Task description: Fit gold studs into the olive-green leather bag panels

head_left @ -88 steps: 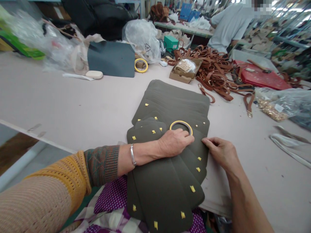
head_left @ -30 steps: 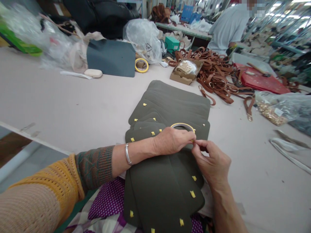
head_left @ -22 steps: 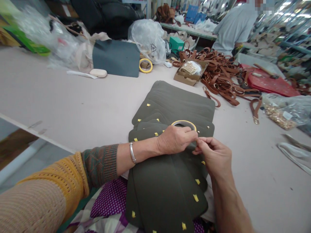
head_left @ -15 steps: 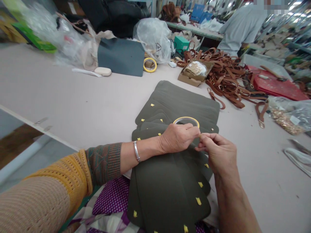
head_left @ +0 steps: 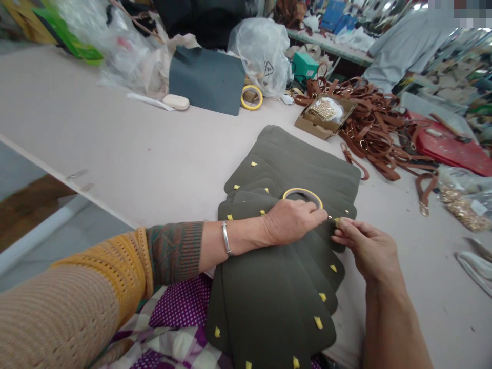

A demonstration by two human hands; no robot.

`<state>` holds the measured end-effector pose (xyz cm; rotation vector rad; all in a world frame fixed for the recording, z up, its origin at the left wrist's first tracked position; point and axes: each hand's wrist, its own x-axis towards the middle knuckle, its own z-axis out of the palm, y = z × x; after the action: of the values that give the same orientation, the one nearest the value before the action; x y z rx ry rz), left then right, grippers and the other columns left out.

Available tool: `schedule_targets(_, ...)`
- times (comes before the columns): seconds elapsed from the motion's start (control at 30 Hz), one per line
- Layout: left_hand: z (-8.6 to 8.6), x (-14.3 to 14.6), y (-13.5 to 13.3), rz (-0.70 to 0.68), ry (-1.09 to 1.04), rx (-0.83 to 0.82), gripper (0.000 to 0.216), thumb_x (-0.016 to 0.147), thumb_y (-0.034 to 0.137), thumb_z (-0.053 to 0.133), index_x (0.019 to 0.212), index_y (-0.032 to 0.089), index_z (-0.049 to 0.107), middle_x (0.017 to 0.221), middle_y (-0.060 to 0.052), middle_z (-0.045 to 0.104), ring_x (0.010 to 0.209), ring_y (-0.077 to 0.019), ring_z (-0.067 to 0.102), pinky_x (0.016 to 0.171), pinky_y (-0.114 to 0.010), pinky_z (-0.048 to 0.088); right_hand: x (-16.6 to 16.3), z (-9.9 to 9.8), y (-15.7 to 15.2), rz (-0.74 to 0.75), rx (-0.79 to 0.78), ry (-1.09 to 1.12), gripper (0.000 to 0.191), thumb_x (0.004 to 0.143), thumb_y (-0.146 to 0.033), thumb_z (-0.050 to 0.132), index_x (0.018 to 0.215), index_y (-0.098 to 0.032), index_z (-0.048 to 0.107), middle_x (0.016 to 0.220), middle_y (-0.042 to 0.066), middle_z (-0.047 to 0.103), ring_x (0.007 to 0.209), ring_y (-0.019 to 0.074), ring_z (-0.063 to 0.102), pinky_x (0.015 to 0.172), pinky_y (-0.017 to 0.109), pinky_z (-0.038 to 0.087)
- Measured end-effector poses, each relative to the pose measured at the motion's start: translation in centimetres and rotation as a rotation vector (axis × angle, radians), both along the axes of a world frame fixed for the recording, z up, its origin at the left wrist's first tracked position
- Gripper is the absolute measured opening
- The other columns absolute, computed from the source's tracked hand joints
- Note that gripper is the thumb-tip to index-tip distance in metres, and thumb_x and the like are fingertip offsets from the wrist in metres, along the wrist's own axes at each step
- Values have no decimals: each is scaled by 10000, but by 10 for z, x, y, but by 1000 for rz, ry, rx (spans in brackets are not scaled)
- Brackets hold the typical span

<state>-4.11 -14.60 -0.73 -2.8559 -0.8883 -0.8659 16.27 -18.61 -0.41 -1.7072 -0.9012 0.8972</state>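
Fanned dark green flat panels (head_left: 269, 297) lie overlapped on the table and toward my lap, with small yellow tape bits stuck near their edges. My left hand (head_left: 294, 221) is closed over the panels, its fingers curled at a roll of yellow tape (head_left: 303, 190) whose rim shows behind the knuckles. To its right, my right hand (head_left: 371, 246) pinches a small piece of yellow tape (head_left: 337, 220) between thumb and forefinger. A gap separates the two hands. Small shiny metal studs (head_left: 346, 211) show near the panels' right edge.
A second yellow tape roll (head_left: 251, 97) stands by a blue-grey sheet (head_left: 207, 79). Brown straps (head_left: 372, 123) are heaped beyond an open carton (head_left: 317, 125). Bags of gold hardware (head_left: 463, 205) lie at right. A person in grey (head_left: 407, 46) is behind the straps.
My right hand has moved right, away from my left hand, with the piece of tape between its fingertips. The hands were touching before. The whole view has shifted slightly.
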Motion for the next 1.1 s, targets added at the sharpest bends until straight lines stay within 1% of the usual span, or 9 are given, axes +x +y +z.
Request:
schedule_targets(0.13,-7,4,4,5,128,-15,214,955,161,364,977,173,577,881,-58,631,804,-195,567,669,-316,420,-2,0,5,63,-29,-149,351,579,-431,811,762,-146,718,647,36,676,519,137,630,470,242,588)
schedule_targets(0.43,-4,3,7,-30,159,-41,181,914,141,412,963,160,585,917,-70,633,853,-221,554,712,-348,407,-15,12,18,197,-196,-704,257,759,-402,614,822,-175,716,605,32,687,486,185,656,453,269,496)
schedule_targets(0.5,-5,3,8,-37,159,-29,176,905,134,421,966,160,584,913,-72,633,859,-223,554,729,-354,411,-14,14,17,190,-189,-748,340,750,-423,629,957,-164,704,572,19,674,456,192,639,468,291,492)
schedule_targets(0.57,-6,3,9,-44,156,-21,176,898,129,424,969,160,582,913,-73,633,859,-224,555,743,-360,416,-12,14,12,148,-146,-727,490,743,-473,645,1102,-141,656,558,12,664,454,202,634,482,307,497)
schedule_targets(0.6,-6,3,9,-49,153,-23,180,898,127,420,971,161,581,915,-74,633,855,-223,557,746,-361,418,-10,12,8,127,-110,-705,521,753,-500,636,1126,-137,644,579,19,673,475,206,642,503,315,507)
schedule_targets(0.7,-3,3,9,-61,151,-43,185,899,127,413,980,160,576,917,-79,635,845,-219,565,740,-360,425,-6,6,-4,134,8,-748,422,810,-520,564,996,-168,704,718,64,720,626,219,683,631,338,528)
schedule_targets(0.8,2,2,9,-73,156,-68,190,907,123,395,980,153,567,933,-81,634,853,-219,571,721,-349,436,-8,0,-8,201,65,-950,374,835,-486,527,899,-187,743,815,89,743,746,241,685,726,350,498)
schedule_targets(0.93,6,-1,9,-107,163,-92,195,918,119,371,991,148,550,967,-79,627,861,-211,574,711,-328,455,-17,-2,1,202,5,-1102,369,866,-437,478,891,-186,748,831,100,745,759,252,674,704,343,454)
schedule_targets(1.1,1,-2,12,-87,235,-135,187,905,105,390,1009,142,541,935,-77,624,832,-218,587,649,-323,469,-25,3,15,265,-70,-1194,278,860,-387,499,880,-214,716,795,64,723,717,227,645,632,310,388)
